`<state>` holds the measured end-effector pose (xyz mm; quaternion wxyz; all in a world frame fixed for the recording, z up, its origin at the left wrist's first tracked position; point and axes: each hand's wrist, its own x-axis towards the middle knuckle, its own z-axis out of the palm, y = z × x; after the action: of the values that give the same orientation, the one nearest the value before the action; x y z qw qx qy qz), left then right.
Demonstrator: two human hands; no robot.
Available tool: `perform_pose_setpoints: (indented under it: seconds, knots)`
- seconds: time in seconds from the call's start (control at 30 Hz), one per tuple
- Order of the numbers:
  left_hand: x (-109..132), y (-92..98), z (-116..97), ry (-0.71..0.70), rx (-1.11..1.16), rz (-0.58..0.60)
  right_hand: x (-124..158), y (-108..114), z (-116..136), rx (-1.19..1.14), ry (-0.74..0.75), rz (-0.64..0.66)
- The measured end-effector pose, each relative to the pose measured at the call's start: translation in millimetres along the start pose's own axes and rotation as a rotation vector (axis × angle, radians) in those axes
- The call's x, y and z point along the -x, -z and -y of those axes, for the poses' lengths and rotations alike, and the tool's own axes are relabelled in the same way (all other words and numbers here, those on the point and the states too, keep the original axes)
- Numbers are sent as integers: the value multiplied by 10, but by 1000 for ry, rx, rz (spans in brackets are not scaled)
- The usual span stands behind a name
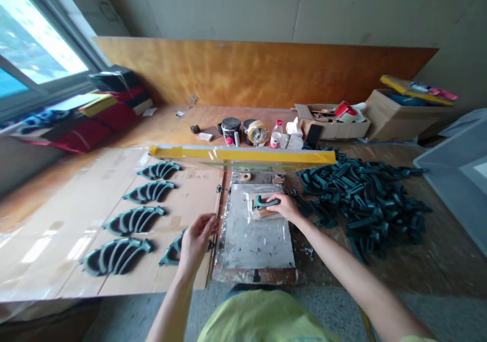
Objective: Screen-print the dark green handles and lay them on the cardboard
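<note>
My right hand (pixel 284 206) is closed on a dark green plastic handle (pixel 266 203), holding it over a small tan block wrapped in clear film on a grey metal plate (pixel 258 245). Left of the plate, my left hand (pixel 196 238) hovers with loosely curled fingers, a little blurred, and nothing shows between them. Beneath and behind it are more green handles (pixel 171 253) on the cardboard, partly covered by the hand. Four fanned groups of nested handles (pixel 117 257) lie in a column farther left. A large heap of loose green handles (pixel 369 195) sits to the right.
A yellow-edged bar (pixel 243 154) spans the bench beyond the plate. Behind it stand black tubs (pixel 231 129), a tape roll (pixel 258 132) and a bottle with a red cap (pixel 276 135). Cardboard boxes (pixel 395 116) are at the back right, a grey plastic bin (pixel 456 179) at far right.
</note>
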<state>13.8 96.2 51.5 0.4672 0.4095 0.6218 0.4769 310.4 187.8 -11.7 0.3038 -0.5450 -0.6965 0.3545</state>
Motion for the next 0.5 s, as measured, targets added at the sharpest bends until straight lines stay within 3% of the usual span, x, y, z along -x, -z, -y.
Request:
perform_pose_setpoints:
  seconds: [0.07,0.23,0.37,0.5]
  knots:
    - [-70,95,-44,-14,16,-12,-56,-99,-43,133,68,5]
    - [-214,280,-218,-40,25,-27,21,-76,-9,493,137,-1]
    - [-409,262,-652,-196,101,-64,56,-216,228,652,253,46]
    - [-627,113,-1176,-396,192,-59,-12,-426,292,659,418,256]
